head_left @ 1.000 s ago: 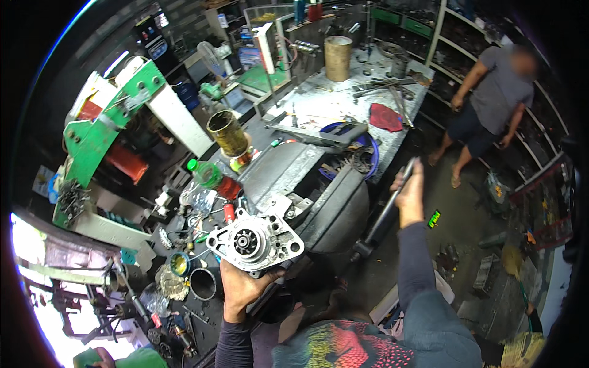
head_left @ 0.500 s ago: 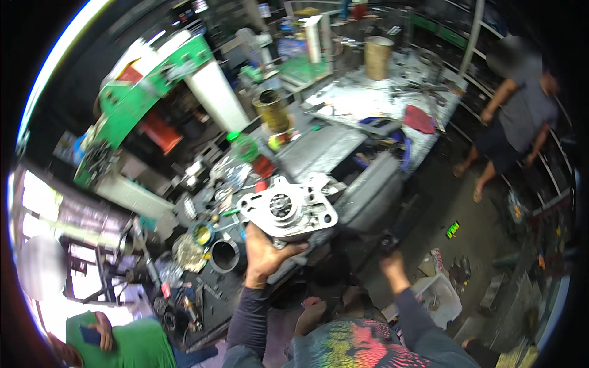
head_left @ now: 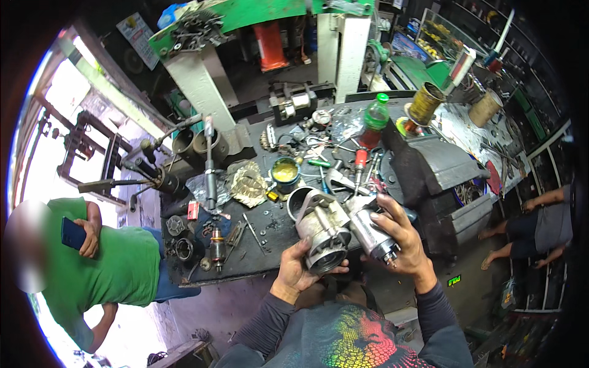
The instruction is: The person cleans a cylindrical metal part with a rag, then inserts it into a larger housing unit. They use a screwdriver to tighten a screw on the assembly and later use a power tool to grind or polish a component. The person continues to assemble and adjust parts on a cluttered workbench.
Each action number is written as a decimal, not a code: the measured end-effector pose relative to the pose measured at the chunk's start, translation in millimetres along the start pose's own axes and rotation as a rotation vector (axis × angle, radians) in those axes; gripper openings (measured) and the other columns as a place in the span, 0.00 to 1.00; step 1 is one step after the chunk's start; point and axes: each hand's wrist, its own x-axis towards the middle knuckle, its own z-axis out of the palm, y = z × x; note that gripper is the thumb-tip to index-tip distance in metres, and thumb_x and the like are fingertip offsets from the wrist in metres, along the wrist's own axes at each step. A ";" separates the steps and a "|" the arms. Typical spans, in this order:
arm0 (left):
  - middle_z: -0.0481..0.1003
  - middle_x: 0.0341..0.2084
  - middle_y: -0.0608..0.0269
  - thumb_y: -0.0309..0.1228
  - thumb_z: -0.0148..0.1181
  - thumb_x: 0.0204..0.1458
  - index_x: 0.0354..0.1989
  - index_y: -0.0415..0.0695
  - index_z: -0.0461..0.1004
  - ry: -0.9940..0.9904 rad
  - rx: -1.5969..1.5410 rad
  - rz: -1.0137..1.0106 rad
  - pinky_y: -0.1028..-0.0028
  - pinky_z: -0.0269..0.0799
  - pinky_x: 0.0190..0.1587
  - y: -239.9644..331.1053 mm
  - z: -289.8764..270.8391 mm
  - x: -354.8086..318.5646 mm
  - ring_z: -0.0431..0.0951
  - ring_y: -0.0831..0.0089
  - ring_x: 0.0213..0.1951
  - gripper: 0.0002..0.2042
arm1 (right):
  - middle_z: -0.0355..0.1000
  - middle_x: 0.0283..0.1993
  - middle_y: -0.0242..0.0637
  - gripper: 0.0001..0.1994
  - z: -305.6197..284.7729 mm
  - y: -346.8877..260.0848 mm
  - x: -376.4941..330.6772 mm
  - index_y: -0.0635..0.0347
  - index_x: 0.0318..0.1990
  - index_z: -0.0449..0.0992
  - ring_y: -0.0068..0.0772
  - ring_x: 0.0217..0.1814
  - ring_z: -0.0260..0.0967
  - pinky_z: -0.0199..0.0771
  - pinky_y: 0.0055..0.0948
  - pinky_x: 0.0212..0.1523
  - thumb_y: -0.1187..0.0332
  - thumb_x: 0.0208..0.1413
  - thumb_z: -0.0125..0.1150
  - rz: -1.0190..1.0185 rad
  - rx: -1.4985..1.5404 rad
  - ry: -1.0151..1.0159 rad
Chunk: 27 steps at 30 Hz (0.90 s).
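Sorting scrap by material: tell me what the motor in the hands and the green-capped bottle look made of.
Motor: looks like cast metal, probably aluminium, with a dull grey, grimy finish and a brighter, smoother cylinder under the right hand. Left hand supports it.
Bottle: likely clear plastic; reddish liquid shows through.

A repair workshop: cluttered workbench (head_left: pixel 270 245), scattered tools (head_left: pixel 325 162), hydraulic press (head_left: pixel 202 73)

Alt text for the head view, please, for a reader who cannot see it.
Both hands hold a grey metal starter motor above a cluttered workbench: the left hand under its round housing, the right hand around its cylindrical end. A person in a green shirt stands to the left, holding a phone.
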 end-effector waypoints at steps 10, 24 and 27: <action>0.81 0.41 0.40 0.78 0.30 0.58 0.61 0.36 0.72 0.312 0.149 -0.221 0.45 0.84 0.46 82.0 -6.5 35.5 0.85 0.41 0.40 0.52 | 0.83 0.47 0.39 0.33 55.4 54.5 98.1 0.55 0.57 0.78 0.37 0.48 0.82 0.78 0.35 0.52 0.60 0.41 0.84 0.541 0.099 -0.063; 0.79 0.46 0.35 0.81 0.26 0.55 0.67 0.28 0.62 0.349 0.399 -0.033 0.47 0.84 0.46 65.8 -31.1 15.0 0.85 0.41 0.42 0.59 | 0.74 0.63 0.37 0.36 35.1 144.6 62.8 0.55 0.73 0.66 0.31 0.55 0.75 0.80 0.29 0.52 0.77 0.56 0.72 0.489 0.729 0.220; 0.78 0.46 0.35 0.76 0.34 0.60 0.68 0.28 0.60 0.540 0.377 0.089 0.50 0.85 0.44 56.0 -29.6 -5.0 0.85 0.45 0.41 0.54 | 0.81 0.43 0.34 0.17 46.9 178.6 40.6 0.60 0.55 0.81 0.23 0.40 0.77 0.78 0.28 0.44 0.75 0.57 0.69 0.841 0.360 0.349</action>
